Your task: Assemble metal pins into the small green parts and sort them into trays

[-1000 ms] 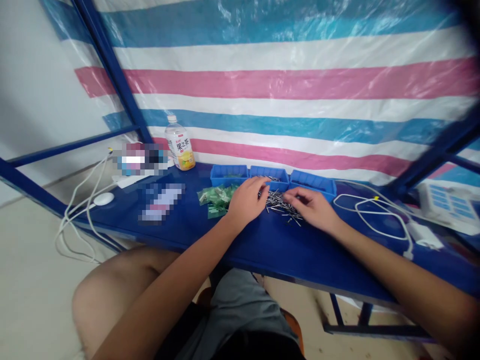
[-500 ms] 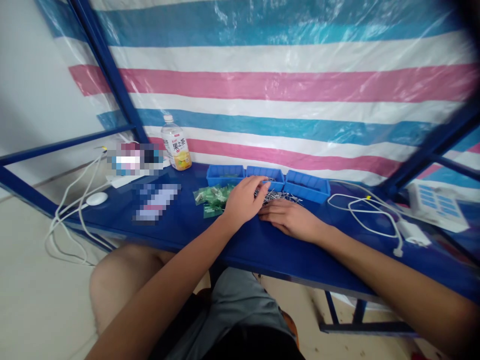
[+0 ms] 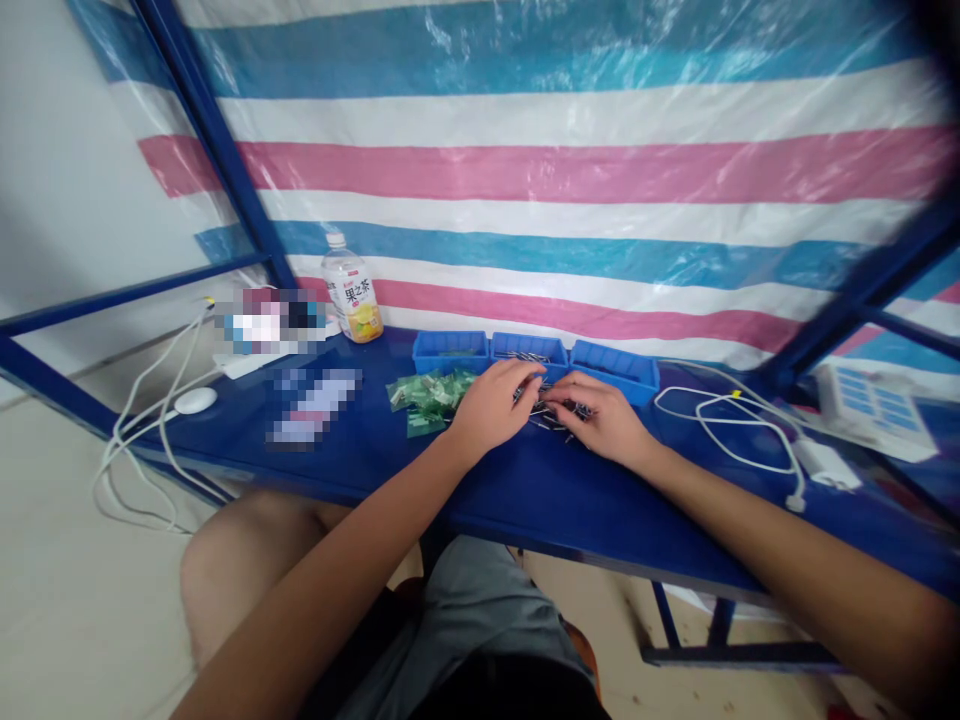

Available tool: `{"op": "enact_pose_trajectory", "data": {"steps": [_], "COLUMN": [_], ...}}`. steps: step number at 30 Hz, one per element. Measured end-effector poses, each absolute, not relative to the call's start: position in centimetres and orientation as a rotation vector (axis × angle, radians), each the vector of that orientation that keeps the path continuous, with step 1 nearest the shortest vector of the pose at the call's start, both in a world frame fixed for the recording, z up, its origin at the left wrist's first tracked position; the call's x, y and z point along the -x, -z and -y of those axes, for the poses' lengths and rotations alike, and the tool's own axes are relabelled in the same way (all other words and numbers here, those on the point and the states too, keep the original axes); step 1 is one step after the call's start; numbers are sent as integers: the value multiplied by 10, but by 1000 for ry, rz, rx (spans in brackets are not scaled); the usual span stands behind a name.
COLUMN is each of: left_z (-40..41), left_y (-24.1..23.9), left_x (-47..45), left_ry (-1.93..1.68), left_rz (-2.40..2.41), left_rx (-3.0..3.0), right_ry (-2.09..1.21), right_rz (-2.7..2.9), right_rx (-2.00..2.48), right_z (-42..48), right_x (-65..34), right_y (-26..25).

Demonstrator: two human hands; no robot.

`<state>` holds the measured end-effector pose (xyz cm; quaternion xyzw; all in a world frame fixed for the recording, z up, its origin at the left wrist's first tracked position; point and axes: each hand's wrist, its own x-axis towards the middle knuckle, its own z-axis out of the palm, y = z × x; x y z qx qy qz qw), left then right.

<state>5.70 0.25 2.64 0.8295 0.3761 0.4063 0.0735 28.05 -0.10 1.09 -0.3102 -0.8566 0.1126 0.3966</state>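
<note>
A pile of thin metal pins (image 3: 553,418) lies on the blue table, partly hidden under my fingers. My left hand (image 3: 496,405) bends over the left side of the pile, thumb and fingers closing on some pins. From the right, my right hand (image 3: 604,420) meets it, its thumb and fingertips pinched on pins close to the left fingertips. Just behind the hands, the middle blue bin (image 3: 555,368) has more pins in it. Green plastic packets (image 3: 431,398) lie against the left hand's outer side.
A left bin (image 3: 450,352) and a right bin (image 3: 615,375) flank the middle one. A drink bottle (image 3: 355,295) stands at the back left. White cables (image 3: 720,405) with an adapter (image 3: 825,465) lie on the right, and a blue frame post (image 3: 217,140) rises at left.
My left hand has drawn slightly back from the middle bin, leaving its pins in view. My right hand, laid flat before, has lifted and curled its fingers at the pile.
</note>
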Motion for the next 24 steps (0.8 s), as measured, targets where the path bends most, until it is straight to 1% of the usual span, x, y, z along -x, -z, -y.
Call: {"op": "enact_pose_trajectory", "data": {"steps": [6, 16, 20, 24], "left_z": [1, 2, 0, -2], "left_y": [-27, -32, -31, -30], "left_x": [-57, -61, -61, -62], "left_ry": [-1053, -1120, -1184, -1250], "left_rz": [-950, -766, -793, -851], "left_rx": [-2487, -2427, -2365, -2307], "right_ry": [-368, -374, -357, -441], "right_rz": [1911, 1965, 1988, 1949], "right_rx": [931, 902, 888, 890], "right_z": [3, 13, 13, 12], "right_x": [-283, -284, -282, -282], "right_y": [-11, -16, -17, -14]}}
